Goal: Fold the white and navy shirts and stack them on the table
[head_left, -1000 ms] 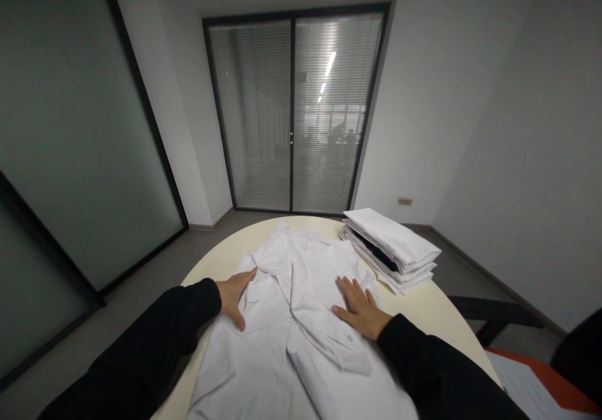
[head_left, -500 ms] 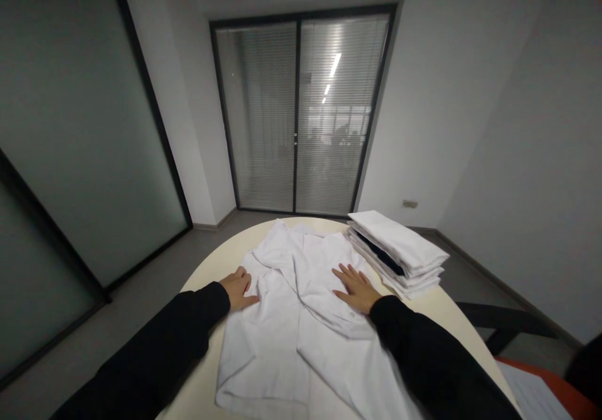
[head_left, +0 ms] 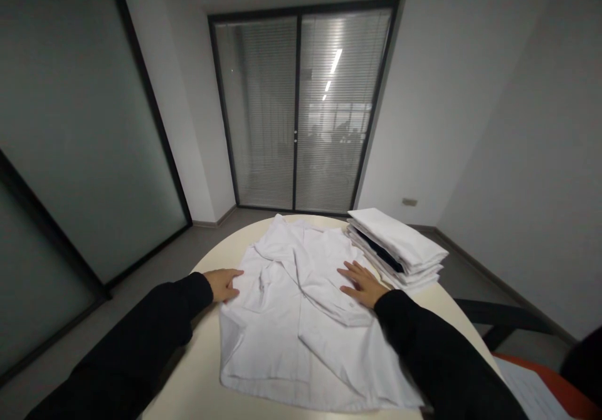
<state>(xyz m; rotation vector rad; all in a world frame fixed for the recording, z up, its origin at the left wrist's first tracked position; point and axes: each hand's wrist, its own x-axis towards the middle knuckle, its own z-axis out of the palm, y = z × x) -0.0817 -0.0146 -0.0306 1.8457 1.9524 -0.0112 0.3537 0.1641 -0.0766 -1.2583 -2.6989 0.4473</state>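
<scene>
A white long-sleeved shirt [head_left: 282,345] lies spread on the round cream table [head_left: 188,376], its sleeves folded inward across the body and a cuff near my right hand. At the shirt's left edge is my left hand [head_left: 224,284], with forefinger and thumb stretched apart over the border of the cloth; its other fingers are partly hidden. My right hand [head_left: 362,284] rests flat on the right side of the shirt, fingers spread. Small creases run through the fabric between the two hands. The hem lies toward me.
A stack of folded white clothes [head_left: 399,238] with one dark layer stands at the table's back right. Beyond the right edge are an orange surface with paper [head_left: 531,376] and a dark bar [head_left: 503,316]. A glass door with blinds [head_left: 301,113] is behind.
My left hand curled on the cloth, then moved left to the shirt's edge with its fingers straighter. The shirt has shifted away from me, bringing its hem into view. My right hand stays on the fabric.
</scene>
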